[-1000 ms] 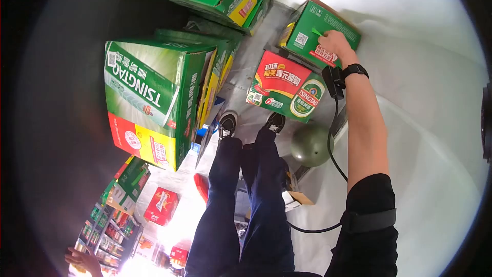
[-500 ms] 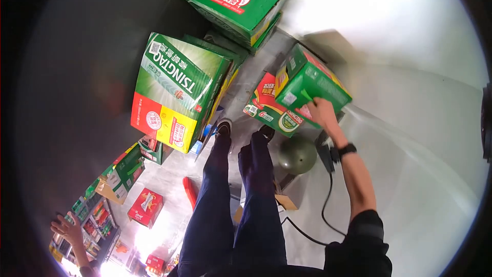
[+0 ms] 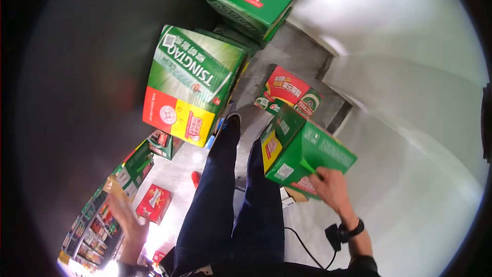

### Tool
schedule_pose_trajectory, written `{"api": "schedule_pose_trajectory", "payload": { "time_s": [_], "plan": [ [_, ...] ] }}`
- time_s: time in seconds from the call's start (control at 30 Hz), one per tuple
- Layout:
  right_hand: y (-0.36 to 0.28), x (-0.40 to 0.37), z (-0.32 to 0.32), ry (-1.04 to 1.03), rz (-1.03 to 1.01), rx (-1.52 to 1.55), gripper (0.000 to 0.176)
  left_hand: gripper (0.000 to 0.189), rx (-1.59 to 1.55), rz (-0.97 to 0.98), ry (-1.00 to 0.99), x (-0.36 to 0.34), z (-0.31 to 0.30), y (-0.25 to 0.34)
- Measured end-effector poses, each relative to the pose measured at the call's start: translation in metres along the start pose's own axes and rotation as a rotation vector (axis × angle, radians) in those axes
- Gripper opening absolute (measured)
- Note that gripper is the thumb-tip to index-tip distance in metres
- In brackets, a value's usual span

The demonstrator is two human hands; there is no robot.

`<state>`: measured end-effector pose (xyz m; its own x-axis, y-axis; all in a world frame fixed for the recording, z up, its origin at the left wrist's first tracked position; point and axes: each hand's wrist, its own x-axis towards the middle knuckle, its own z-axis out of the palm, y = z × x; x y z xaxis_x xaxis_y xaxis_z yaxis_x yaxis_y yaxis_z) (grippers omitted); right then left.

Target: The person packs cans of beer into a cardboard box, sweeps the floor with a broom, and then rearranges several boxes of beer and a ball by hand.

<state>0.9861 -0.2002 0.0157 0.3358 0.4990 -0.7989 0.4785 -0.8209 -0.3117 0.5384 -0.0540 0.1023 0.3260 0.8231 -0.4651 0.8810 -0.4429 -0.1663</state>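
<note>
Cardboard box (image 3: pixel 320 151), green cuboid, right grip (image 3: pixel 332 190) grasping its strap (image 3: pixel 307 166), left grip (image 3: pixel 128 218) released.

Here we are on the head camera, pitched steeply down over the legs (image 3: pixel 210 210) and aimed left of and beyond the grip of the right hand (image 3: pixel 331 190), near enough to show that hand whole! The wide, round-edged view sweeps far left of the grip to what look like glare-washed shelves (image 3: pixel 96 232).
</note>
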Motion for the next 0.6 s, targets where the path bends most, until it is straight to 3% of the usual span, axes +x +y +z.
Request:
{"api": "schedule_pose_trajectory", "payload": {
  "time_s": [0.1,0.17,0.23,0.37,0.4,0.43,0.47,0.5,0.53,0.6],
  "plan": [
    [-0.004,-0.042,0.023,0.013,-0.037,0.087,0.021,0.069,-0.384,0.414,-0.098,0.032,0.032,0.021],
    [-0.019,-0.079,0.028,-0.066,-0.025,0.069,0.025,0.060,-0.572,0.516,-0.222,0.058,0.042,0.042],
    [-0.035,-0.118,0.040,-0.068,-0.088,0.112,0.023,0.051,-0.867,0.500,-0.442,0.074,0.076,0.057],
    [-0.104,-0.186,0.002,-0.341,-0.014,0.124,0.017,0.055,-1.662,-0.298,-0.868,0.087,0.150,0.128],
    [-0.112,-0.198,-0.001,-0.341,0.002,0.120,0.017,0.055,-1.711,-0.346,-0.922,0.086,0.156,0.145],
    [-0.116,-0.214,-0.004,-0.365,-0.131,0.156,0.013,0.055,-1.756,-0.406,-0.986,0.079,0.156,0.156],
    [-0.120,-0.225,-0.006,-0.384,-0.268,0.194,0.009,0.054,-1.761,-0.359,-1.014,0.074,0.151,0.160],
    [-0.122,-0.234,-0.006,-0.392,-0.249,0.197,0.009,0.053,-1.762,-0.315,-1.043,0.068,0.144,0.159],
    [-0.121,-0.240,-0.006,-0.419,-0.376,0.117,0.006,0.050,-1.976,-0.180,-1.220,0.064,0.138,0.140],
    [-0.134,-0.241,-0.012,-0.443,-0.532,-0.007,0.009,0.053,-2.056,-0.418,-1.105,0.041,0.118,0.122]
  ]
}}
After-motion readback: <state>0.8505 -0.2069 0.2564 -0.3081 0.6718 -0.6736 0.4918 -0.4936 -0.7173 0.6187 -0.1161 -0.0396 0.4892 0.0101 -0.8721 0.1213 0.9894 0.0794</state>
